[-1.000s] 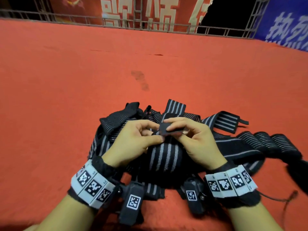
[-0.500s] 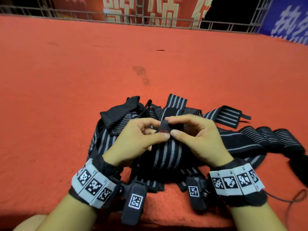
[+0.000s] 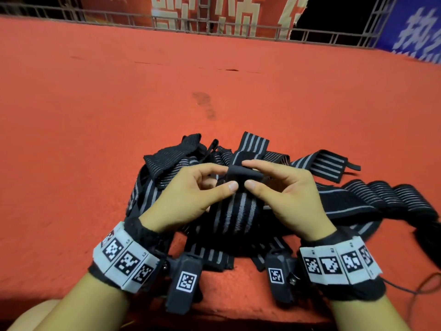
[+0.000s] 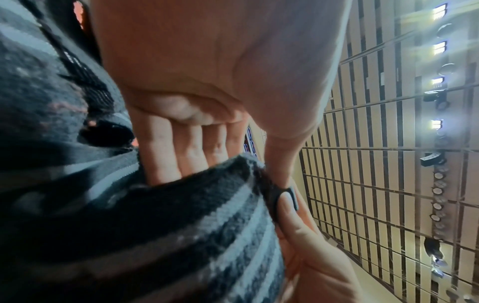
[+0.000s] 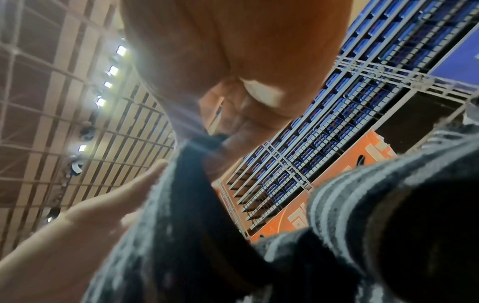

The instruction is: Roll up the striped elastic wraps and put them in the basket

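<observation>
Red carpet (image 3: 95, 115) — metal railing (image 3: 238, 29), banners behind; ceiling lights (image 4: 439, 47) overhead.

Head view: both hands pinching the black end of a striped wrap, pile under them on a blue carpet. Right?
Not quite: the carpet is red, as the head view shows. The rest holds: left hand and right hand pinch the wrap's black end over the pile.

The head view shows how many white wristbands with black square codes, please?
2: the left wristband sits lower left, the right wristband lower right; none seems hidden.
</observation>
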A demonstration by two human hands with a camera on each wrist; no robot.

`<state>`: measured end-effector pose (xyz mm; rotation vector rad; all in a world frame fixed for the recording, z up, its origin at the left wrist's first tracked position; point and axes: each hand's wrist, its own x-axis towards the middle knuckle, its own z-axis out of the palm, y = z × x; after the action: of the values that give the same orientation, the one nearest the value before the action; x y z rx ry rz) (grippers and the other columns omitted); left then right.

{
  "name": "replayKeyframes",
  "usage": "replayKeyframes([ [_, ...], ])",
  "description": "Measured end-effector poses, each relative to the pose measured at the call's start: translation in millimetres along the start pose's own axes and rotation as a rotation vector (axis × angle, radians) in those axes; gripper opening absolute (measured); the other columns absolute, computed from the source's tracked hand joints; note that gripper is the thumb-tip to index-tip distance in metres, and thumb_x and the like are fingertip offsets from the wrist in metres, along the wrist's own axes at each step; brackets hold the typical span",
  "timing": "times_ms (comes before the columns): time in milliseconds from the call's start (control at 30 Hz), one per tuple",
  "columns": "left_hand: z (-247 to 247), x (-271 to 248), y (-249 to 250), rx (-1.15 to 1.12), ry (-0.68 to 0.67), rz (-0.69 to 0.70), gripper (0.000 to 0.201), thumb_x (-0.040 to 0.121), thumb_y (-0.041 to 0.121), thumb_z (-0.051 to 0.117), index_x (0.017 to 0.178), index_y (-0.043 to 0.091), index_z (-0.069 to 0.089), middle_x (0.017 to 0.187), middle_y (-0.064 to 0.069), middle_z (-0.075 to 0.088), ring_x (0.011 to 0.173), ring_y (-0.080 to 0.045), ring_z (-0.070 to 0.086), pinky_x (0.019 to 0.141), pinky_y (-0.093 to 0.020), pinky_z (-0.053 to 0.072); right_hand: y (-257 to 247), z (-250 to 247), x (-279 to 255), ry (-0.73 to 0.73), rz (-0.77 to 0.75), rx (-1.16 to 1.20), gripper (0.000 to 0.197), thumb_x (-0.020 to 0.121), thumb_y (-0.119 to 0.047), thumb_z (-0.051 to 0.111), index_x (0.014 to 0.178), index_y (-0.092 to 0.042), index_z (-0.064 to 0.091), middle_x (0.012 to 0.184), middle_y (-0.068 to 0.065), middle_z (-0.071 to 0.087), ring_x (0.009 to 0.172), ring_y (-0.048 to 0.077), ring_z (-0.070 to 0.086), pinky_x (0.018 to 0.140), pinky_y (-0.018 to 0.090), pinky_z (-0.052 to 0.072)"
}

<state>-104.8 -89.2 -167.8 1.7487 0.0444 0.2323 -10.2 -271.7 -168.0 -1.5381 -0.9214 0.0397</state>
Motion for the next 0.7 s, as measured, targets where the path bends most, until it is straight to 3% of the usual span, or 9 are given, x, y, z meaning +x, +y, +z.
replayKeyframes([
  [133,2,-1,0,-0.034,0.004,-0.060,0.038,0.084,0.062,0.067,0.105,0.032,0.075,0.079,-0.011,0.046,0.068,-0.015,0.045,0.060,-0.021,0.048,7,0,-1,0.018,-0.147,-0.067,0.040,0.078,0.006,0.077,0.104,-0.024,0.076,0.104,-0.005,0.074,0.099,0.008,0.069,0.084,0.016,0.051],
  [267,4,-1,-1,-0.162,0.066,-0.025,0.044,0.077,0.060,0.076,0.107,0.028,0.076,0.096,-0.033,0.067,0.085,-0.027,0.053,0.074,-0.045,0.045,7,5,-5,-0.046,-0.083,0.054,0.045,0.075,0.025,0.069,0.095,-0.014,0.079,0.110,0.006,0.070,0.103,0.009,0.068,0.081,0.016,0.053],
  [333,1,-1,-2,-0.171,0.058,-0.013,0.043,0.076,0.054,0.078,0.109,0.027,0.075,0.103,-0.043,0.061,0.086,-0.030,0.053,0.075,-0.047,0.042,5,8,-6,-0.051,-0.089,0.019,0.053,0.072,0.031,0.061,0.100,-0.012,0.077,0.110,0.008,0.069,0.098,0.000,0.067,0.075,0.009,0.050],
  [400,0,-3,-1,-0.150,0.047,-0.014,0.042,0.078,0.050,0.078,0.112,0.026,0.075,0.080,-0.034,0.060,0.074,-0.021,0.052,0.069,-0.035,0.044,2,8,-7,-0.063,-0.091,-0.019,0.056,0.071,0.032,0.057,0.103,-0.010,0.076,0.110,0.008,0.069,0.091,-0.006,0.065,0.067,0.003,0.046],
  [433,0,-5,0,-0.137,0.051,-0.012,0.042,0.078,0.046,0.077,0.114,0.025,0.074,0.066,-0.020,0.054,0.065,-0.017,0.047,0.061,-0.028,0.040,1,7,-7,-0.074,-0.090,-0.030,0.056,0.071,0.031,0.056,0.105,-0.009,0.076,0.110,0.009,0.069,0.086,-0.009,0.063,0.064,0.002,0.044],
  [500,1,-5,1,-0.119,0.083,-0.023,0.045,0.075,0.037,0.078,0.117,0.023,0.072,0.066,-0.005,0.047,0.062,-0.017,0.040,0.056,-0.025,0.032,0,4,-8,-0.114,-0.086,-0.054,0.056,0.071,0.029,0.054,0.106,-0.009,0.076,0.114,0.008,0.068,0.078,-0.012,0.061,0.061,0.001,0.042],
  [567,1,-5,-2,-0.120,0.092,-0.027,0.049,0.074,0.036,0.085,0.120,0.025,0.071,0.074,-0.009,0.053,0.070,-0.018,0.047,0.066,-0.029,0.040,-2,1,-9,-0.164,-0.080,-0.085,0.051,0.072,0.019,0.055,0.106,-0.012,0.078,0.120,0.004,0.067,0.074,-0.011,0.059,0.060,0.002,0.041],
  [633,0,-4,-4,-0.125,0.080,-0.029,0.055,0.072,0.036,0.089,0.123,0.029,0.069,0.084,-0.017,0.060,0.081,-0.024,0.054,0.080,-0.044,0.048,-4,-1,-8,-0.186,-0.051,-0.086,0.041,0.076,0.005,0.059,0.105,-0.015,0.078,0.124,0.001,0.066,0.069,-0.008,0.058,0.057,0.005,0.038],
  [700,1,-6,-1,-0.135,0.091,-0.014,0.055,0.076,0.022,0.086,0.127,0.023,0.066,0.096,-0.023,0.073,0.089,-0.029,0.065,0.094,-0.053,0.052,-5,1,-6,-0.145,-0.024,-0.079,0.031,0.081,-0.009,0.066,0.109,-0.018,0.077,0.122,-0.003,0.068,0.091,-0.004,0.065,0.069,0.010,0.046],
])
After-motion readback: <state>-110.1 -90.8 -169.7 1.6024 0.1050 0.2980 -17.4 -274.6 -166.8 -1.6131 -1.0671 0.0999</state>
